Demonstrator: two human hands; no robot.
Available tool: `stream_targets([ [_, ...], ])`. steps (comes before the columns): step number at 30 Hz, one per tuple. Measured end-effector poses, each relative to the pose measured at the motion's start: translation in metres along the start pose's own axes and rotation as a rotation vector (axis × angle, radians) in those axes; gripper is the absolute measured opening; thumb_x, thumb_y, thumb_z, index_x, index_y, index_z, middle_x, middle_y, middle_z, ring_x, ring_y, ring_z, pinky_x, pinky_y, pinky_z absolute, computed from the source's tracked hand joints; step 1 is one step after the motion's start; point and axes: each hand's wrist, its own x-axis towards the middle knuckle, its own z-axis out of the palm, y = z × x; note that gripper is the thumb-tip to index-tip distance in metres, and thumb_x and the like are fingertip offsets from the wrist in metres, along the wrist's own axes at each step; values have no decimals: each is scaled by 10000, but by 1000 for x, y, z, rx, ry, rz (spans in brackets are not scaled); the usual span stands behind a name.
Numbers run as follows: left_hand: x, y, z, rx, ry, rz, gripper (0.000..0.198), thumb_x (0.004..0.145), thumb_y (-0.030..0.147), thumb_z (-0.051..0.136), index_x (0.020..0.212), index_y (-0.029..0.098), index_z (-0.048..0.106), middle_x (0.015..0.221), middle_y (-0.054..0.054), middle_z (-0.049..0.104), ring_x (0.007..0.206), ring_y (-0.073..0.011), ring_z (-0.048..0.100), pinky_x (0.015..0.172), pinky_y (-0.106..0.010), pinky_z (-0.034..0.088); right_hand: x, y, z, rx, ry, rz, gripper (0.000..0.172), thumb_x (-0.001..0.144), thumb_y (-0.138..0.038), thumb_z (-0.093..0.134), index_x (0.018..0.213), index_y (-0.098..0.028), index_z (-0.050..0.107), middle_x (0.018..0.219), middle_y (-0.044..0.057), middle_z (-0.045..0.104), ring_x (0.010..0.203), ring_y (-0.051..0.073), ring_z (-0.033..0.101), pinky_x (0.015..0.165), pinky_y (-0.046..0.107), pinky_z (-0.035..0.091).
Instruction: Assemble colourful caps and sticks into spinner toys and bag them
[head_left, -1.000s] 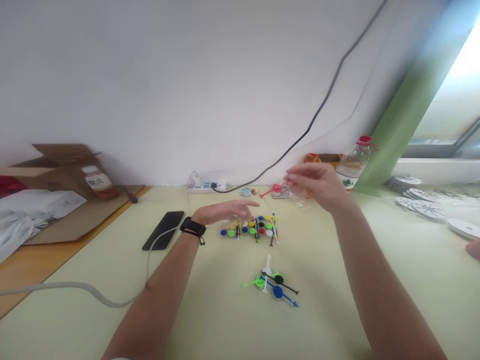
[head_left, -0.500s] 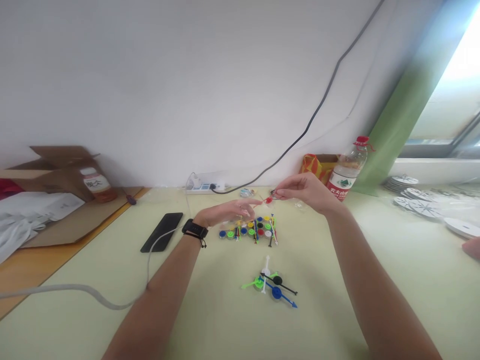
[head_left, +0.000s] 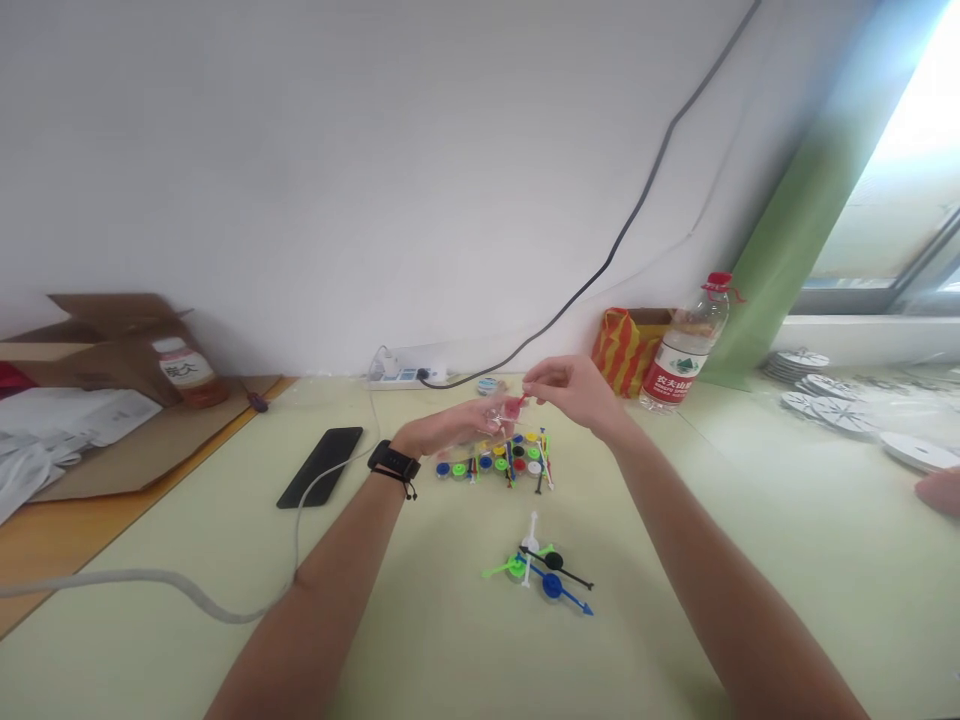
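My right hand (head_left: pixel 574 392) pinches a small red plastic pointer piece (head_left: pixel 514 405) above the table. My left hand (head_left: pixel 450 428), with a black watch on the wrist, meets it and its fingertips close on the same small red piece and a clear part. Just below both hands lies a cluster of coloured round caps and thin sticks (head_left: pixel 501 460). Nearer to me lie assembled spinners (head_left: pixel 544 572) in green, white, black and blue.
A black phone (head_left: pixel 320 466) with a grey cable lies to the left. A power strip (head_left: pixel 401 377), a striped bag (head_left: pixel 625 350) and a water bottle (head_left: pixel 684 345) stand by the wall. White discs (head_left: pixel 840 405) lie at right. Another person's hand (head_left: pixel 941 492) shows at the right edge.
My right hand has come down and left with the red piece from near the bottle to meet my left hand, which rose slightly over the caps.
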Motion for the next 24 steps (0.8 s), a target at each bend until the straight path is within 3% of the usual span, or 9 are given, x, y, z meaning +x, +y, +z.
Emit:
stream_targets([
  [2,-1,0,-1,-28,1,-3,542,904,308,580,1434,223,503,1126,-90,612,1030,-222,557,970,-395,410,2,4,-1,20,62,-10,239,780,-430,745,827,-195,742,811,67,769,756,224,717,641,313,544],
  [7,-5,3,-6,24,8,6,627,856,294,637,1464,251,490,1120,-87,609,1049,-243,561,934,-386,428,7,16,-19,37,471,-50,268,802,-448,705,906,-201,723,850,77,755,747,229,699,610,323,532],
  [10,-6,6,-6,85,3,-13,638,855,296,640,1473,257,488,1135,-84,610,1054,-242,566,931,-383,435,8,20,-28,143,560,-31,295,786,-447,715,956,-207,693,847,63,736,698,202,674,590,310,522],
  [12,-6,8,-4,118,2,-34,655,848,296,657,1478,269,481,1144,-75,608,1043,-235,567,926,-375,440,8,19,-28,194,538,-6,308,768,-447,728,956,-210,678,811,49,724,670,187,657,573,295,505],
  [17,-4,10,1,127,20,-40,645,841,280,676,1459,272,491,1082,-52,592,1015,-230,560,927,-377,434,5,9,-12,155,312,31,285,752,-450,749,865,-198,679,776,59,746,694,192,656,576,282,469],
  [20,-3,8,2,116,51,-23,548,847,289,672,1381,246,560,1067,-57,572,1005,-233,541,928,-385,436,2,3,2,74,289,49,274,765,-449,748,850,-198,679,770,59,762,691,196,658,590,288,471],
  [24,0,3,0,66,90,-2,637,852,290,653,1463,260,478,1096,-62,561,1011,-222,532,959,-393,429,1,-2,15,-17,201,42,230,821,-433,707,859,-207,680,805,52,775,737,205,698,670,305,517],
])
